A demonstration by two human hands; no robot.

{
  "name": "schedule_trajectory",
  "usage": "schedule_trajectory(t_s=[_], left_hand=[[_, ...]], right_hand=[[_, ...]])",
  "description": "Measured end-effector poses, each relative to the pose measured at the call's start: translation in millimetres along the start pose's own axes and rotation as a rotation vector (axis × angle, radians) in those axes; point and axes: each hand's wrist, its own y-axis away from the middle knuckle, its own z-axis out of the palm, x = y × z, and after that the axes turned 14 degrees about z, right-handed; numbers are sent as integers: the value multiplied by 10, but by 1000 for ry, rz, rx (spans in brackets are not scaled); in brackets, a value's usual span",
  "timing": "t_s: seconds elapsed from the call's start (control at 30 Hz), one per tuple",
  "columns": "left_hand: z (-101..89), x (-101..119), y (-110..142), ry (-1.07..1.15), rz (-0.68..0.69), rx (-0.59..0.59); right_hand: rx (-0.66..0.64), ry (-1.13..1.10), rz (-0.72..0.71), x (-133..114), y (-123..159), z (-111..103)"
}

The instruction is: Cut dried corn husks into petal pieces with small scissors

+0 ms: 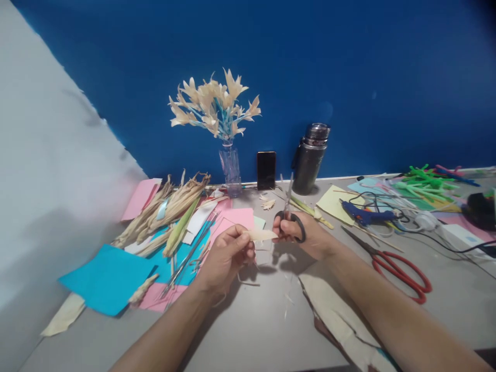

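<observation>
My left hand (231, 252) pinches a pale piece of dried corn husk (263, 235) that tapers to a point on the right. In my right hand (304, 231) are small black-handled scissors (289, 204), their blades pointing up and away from the husk. The husk's tip lies close by the fingers of my right hand; whether they touch it I cannot tell. Beyond the scissors, small husk scraps (268, 204) lie on the grey table (248, 325).
Left are dried corn husks (174, 199) and blue paper (110, 279). A bottle (231, 170) of husk flowers (217, 101), a phone (266, 170) and a flask (310, 160) stand behind. Right are red-handled scissors (403, 274), a glue gun (366, 213) and green pipe cleaners (426, 183).
</observation>
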Motion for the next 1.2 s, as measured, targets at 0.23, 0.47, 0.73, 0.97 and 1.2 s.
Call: schedule_trajectory(t_s=[0.23, 0.47, 0.73, 0.97, 1.2], left_hand=[[1, -25, 17, -106, 0, -20], [-14, -78, -27, 125, -78, 71], [73, -248, 30, 18, -146, 49], [38, -267, 50, 49, -172, 53], [28, -287, 54, 66, -205, -34]], right_hand=[[14, 21, 11, 69, 19, 102], [208, -84, -79, 49, -26, 178], [421, 82, -112, 195, -51, 296], [413, 79, -125, 239, -46, 349], [373, 140, -168, 300, -27, 429]])
